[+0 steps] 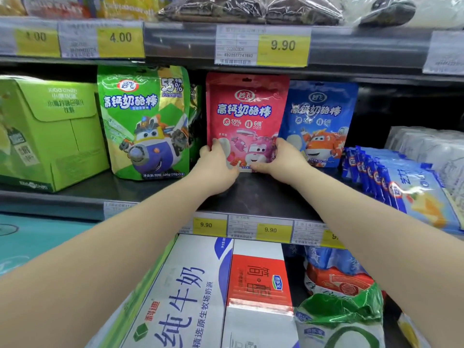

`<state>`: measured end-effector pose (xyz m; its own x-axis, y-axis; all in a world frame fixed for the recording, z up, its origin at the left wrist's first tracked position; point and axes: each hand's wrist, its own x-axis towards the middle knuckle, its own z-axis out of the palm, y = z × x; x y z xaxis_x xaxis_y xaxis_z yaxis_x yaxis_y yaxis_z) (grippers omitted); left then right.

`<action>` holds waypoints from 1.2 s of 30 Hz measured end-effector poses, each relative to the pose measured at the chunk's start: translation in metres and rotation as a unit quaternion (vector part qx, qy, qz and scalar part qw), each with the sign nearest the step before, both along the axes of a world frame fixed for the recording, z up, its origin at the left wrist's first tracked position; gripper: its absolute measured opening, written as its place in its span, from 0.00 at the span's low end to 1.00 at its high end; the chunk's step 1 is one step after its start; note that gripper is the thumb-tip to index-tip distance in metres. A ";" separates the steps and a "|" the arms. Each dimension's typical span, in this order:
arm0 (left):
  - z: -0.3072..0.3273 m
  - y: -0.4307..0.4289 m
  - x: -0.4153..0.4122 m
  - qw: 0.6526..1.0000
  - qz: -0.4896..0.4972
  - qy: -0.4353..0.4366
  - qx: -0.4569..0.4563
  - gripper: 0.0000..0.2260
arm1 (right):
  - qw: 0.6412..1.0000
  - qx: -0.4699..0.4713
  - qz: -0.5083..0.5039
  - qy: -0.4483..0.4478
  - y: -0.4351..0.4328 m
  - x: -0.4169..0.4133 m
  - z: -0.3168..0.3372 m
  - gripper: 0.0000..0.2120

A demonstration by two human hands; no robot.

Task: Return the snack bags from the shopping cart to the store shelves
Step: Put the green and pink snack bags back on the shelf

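A red snack bag (246,109) stands upright on the dark middle shelf (256,197), between a green snack bag (145,121) and a blue snack bag (319,116). My left hand (218,162) grips the red bag's lower left corner. My right hand (281,159) grips its lower right corner, fingers curled over the front. Both arms reach in from below. The shopping cart is out of view.
A green carton (47,131) fills the shelf's left end. Blue packets (391,182) lean in a row at the right. Yellow price tags (271,229) line the shelf edge. Milk cartons (190,297) and bags (341,310) sit below.
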<state>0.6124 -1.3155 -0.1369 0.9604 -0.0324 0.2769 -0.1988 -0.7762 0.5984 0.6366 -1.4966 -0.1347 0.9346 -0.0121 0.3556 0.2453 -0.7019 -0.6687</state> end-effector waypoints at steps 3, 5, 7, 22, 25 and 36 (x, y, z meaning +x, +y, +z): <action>-0.001 0.001 0.005 1.000 -0.006 -0.007 -0.007 0.37 | 1.000 -0.008 0.001 0.005 0.000 0.005 -0.002 0.30; -0.003 0.002 0.006 1.000 -0.009 -0.009 -0.017 0.35 | 1.000 -0.004 0.007 0.005 -0.001 0.006 -0.002 0.29; -0.004 0.003 0.006 1.000 -0.009 -0.010 -0.024 0.34 | 1.000 -0.001 0.009 0.006 -0.002 0.005 -0.003 0.29; 0.000 0.012 -0.014 0.998 -0.026 0.020 0.062 0.33 | 0.998 -0.002 -0.067 -0.005 -0.007 -0.019 -0.002 0.26; 0.003 0.015 -0.025 0.995 -0.041 0.029 0.083 0.31 | 0.997 0.016 -0.073 0.011 -0.010 -0.027 -0.002 0.27; 0.039 0.025 -0.080 0.974 -0.080 0.047 0.209 0.27 | 0.990 -0.128 -0.031 0.057 -0.011 -0.081 0.019 0.20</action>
<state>0.5323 -1.2900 -0.0982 0.9544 -0.2740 0.1189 -0.2962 -0.9194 0.2586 0.5558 -1.5079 -0.1154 0.9693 0.0066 0.2457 0.1295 -0.8634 -0.4876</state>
